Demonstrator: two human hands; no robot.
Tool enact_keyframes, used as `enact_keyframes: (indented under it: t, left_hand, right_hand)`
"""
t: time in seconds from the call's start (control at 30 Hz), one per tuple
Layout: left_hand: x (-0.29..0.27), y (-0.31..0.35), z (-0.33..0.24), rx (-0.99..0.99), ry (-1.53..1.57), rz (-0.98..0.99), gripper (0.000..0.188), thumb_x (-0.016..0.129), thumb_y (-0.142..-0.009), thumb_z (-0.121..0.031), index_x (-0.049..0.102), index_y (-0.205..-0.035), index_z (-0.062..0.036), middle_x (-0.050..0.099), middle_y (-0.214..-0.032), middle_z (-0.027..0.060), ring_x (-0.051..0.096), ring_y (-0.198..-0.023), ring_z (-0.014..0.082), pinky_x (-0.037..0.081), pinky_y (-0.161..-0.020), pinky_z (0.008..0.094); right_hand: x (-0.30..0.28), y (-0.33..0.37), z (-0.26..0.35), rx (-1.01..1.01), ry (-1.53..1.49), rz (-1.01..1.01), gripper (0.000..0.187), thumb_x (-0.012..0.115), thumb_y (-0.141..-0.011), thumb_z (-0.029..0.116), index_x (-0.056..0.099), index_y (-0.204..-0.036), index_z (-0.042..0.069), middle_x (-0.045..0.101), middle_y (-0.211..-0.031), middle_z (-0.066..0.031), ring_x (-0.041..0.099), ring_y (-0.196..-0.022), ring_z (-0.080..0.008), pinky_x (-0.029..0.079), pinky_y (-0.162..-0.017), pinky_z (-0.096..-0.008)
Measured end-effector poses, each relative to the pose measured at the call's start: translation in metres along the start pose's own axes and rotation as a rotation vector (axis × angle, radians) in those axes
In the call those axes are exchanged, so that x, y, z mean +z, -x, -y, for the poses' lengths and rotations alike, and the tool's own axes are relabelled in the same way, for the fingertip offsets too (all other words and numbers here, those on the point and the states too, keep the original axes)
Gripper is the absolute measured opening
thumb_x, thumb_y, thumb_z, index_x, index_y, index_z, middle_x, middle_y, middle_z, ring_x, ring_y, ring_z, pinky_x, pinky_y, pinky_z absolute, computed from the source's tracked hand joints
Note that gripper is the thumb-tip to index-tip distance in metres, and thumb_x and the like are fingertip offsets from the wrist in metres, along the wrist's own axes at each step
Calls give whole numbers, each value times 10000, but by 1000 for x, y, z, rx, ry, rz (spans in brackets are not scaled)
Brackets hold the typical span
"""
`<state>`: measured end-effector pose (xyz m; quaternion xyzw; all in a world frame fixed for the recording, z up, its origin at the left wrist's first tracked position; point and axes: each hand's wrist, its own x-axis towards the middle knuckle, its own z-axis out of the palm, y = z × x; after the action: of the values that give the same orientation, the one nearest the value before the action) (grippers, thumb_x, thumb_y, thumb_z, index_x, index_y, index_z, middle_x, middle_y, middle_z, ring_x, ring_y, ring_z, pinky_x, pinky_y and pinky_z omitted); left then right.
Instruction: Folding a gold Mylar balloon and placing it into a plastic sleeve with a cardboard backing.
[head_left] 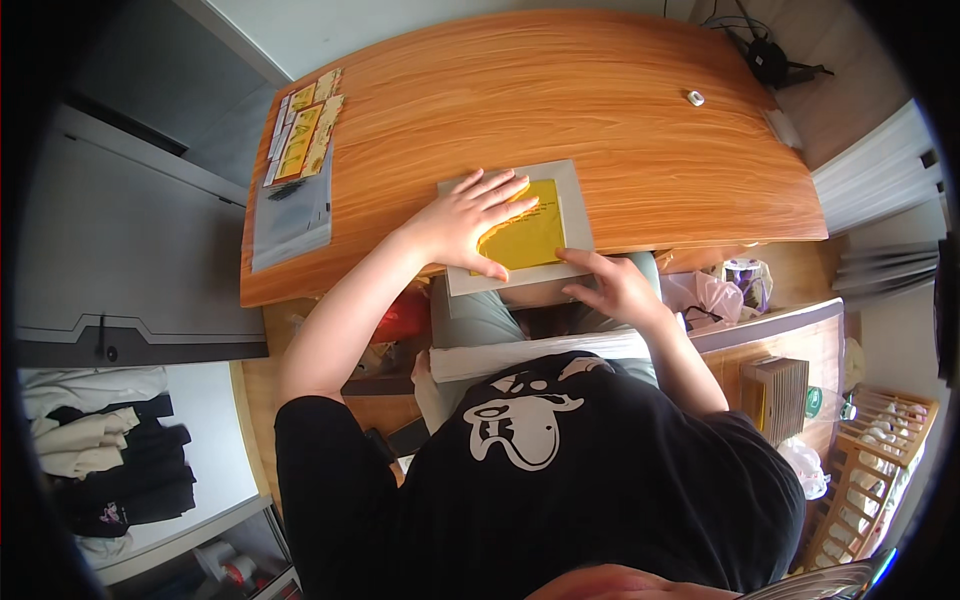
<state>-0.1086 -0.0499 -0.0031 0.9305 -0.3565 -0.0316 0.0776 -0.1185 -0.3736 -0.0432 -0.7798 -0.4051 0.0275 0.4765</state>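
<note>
Nearest the lens we see our own black shirt [560, 470] with its white cartoon print, filling the frame from about 5 to 7 o'clock. Beyond it our two bare forearms rise toward the near edge of the tabletop [600, 90].

At the centre lies a grey board [572, 190], and on it a yellow sheet [530, 238]. The board overhangs the near edge a little, which brings the work close to our body. Our left hand [465, 222] lies flat on the sheet, its fingers spread wide and pressing down; we judge that this is to keep the sheet from sliding or curling. Nothing is pinched in that grip. Our right hand [615, 287] sits at 5 o'clock from the sheet, at the board's near right corner. Its fingers are loosely curled, with the fingertips touching the board's edge, apparently steadying it. We cannot tell whether they nip the edge or only rest on it.

Toward 10 o'clock, well apart from the board, a clear bag [292, 215] lies on the tabletop with a row of yellow cards [305, 135] just past it, set aside out of the hands' way. At 1 o'clock a small white object [695, 98] sits alone. Off the tabletop, folded clothes [105, 450] pile up at 8 o'clock, and a stack of thin wooden pieces [778, 395] stands at 4 o'clock.
</note>
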Motion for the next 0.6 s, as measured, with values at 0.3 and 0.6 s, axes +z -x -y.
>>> enact_keyframes:
  t: [0.3,0.6]
  left_hand:
    - [-3,1,-1,13,4,3,1200,764,-663,-787,317,-1634,-242,242,-1709,110,178,-1589,315,135,-1286,580]
    - [-2,0,0,21,1,-1,1216,766,-641,-797,332,-1630,-238,253,-1706,113,188,-1587,314,141,-1286,575]
  right_hand:
    - [-16,-16,26,116,413,154,375,791,-820,144,670,-1176,134,734,-814,-117,726,-735,-316,579,-648,-402]
    - [-17,-12,18,36,128,153,414,739,-852,171,616,-1247,161,713,-736,-133,714,-701,-344,572,-639,-436]
